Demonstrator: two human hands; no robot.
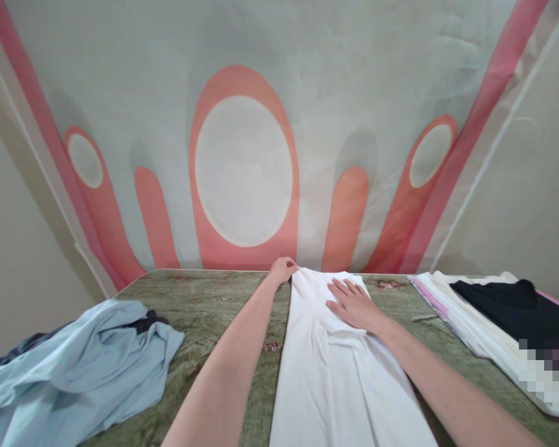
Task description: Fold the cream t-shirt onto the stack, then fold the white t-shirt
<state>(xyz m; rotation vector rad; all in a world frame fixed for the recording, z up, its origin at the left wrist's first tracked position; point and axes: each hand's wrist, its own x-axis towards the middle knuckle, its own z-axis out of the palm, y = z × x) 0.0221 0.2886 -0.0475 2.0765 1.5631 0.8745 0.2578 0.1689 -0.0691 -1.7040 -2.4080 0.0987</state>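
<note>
A long white garment lies stretched over the table, its narrow end at the far edge and its wider part running toward me. Soft wrinkles cross its middle. My left hand pinches the far left corner of this cloth between thumb and fingers. Flat on the upper right part of the garment rests my right hand, fingers spread, palm down. The near end of the garment runs out of view.
A crumpled light blue garment with dark cloth under it lies at the left. Stacked flat garments, a black one on top, are at the right. Behind the wood-patterned table stands a wall covering with pink shapes.
</note>
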